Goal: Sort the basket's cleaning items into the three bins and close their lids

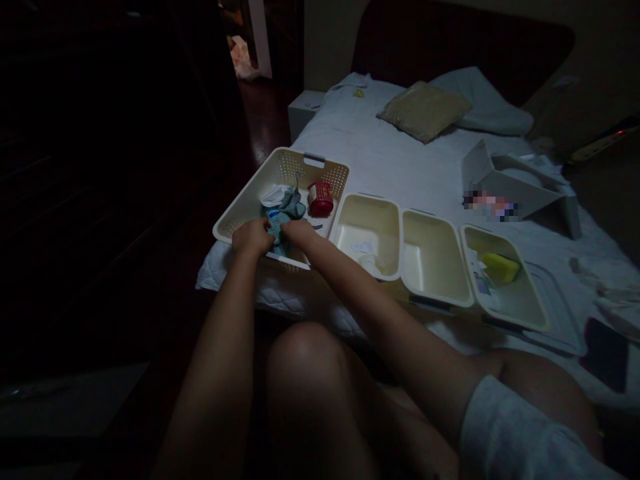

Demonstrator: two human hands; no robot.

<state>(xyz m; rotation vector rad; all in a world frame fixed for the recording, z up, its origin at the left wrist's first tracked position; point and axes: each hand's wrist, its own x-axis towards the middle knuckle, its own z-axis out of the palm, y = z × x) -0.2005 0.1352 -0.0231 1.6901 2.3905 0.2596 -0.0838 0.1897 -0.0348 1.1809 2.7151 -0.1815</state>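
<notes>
A cream perforated basket sits on the near left corner of a bed. Inside it lie a teal-grey cloth, a red round tub and a white item. My left hand and my right hand are both inside the basket's near end, fingers curled and gripping the lower edge of the teal cloth. To the right stand three cream bins in a row: the first holds a few small pale items, the middle one looks bare, and the right one holds a yellow sponge.
A white mattress carries a tan pillow, a white pillow behind it and a tilted white box at the right. A clear lid lies under the right bin. My knees are in front. The room at the left is dark.
</notes>
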